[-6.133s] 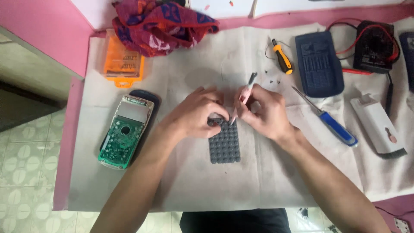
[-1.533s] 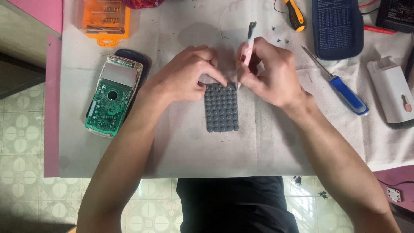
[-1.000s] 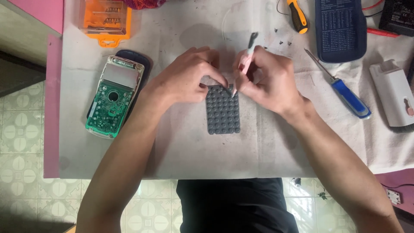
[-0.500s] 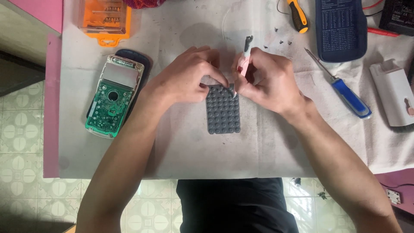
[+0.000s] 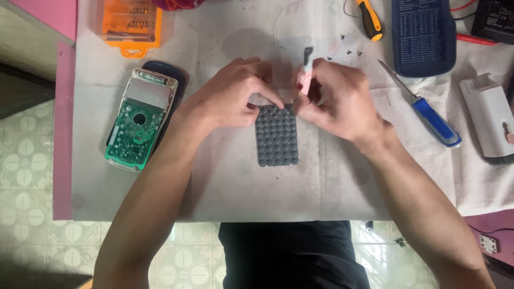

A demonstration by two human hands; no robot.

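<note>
**Keypad mat out of its case, under the tool**

Grey rubber keypad mat (image 5: 276, 135) lying flat mid-cloth, top edge pinned by left hand (image 5: 235, 96) fingertips. Right hand (image 5: 337, 99) clamped on pink-handled tool (image 5: 306, 75), tip at mat's top edge. Opened device with green circuit board (image 5: 136, 126) well apart on left, not reassembled. Loose screws (image 5: 348, 52), blue screwdriver (image 5: 433, 120) near; nothing blocking.

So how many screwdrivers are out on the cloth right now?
2: a blue-handled screwdriver lying right of the right hand, and an orange-and-black-handled screwdriver at the top edge. Others may lie outside the view.
</note>
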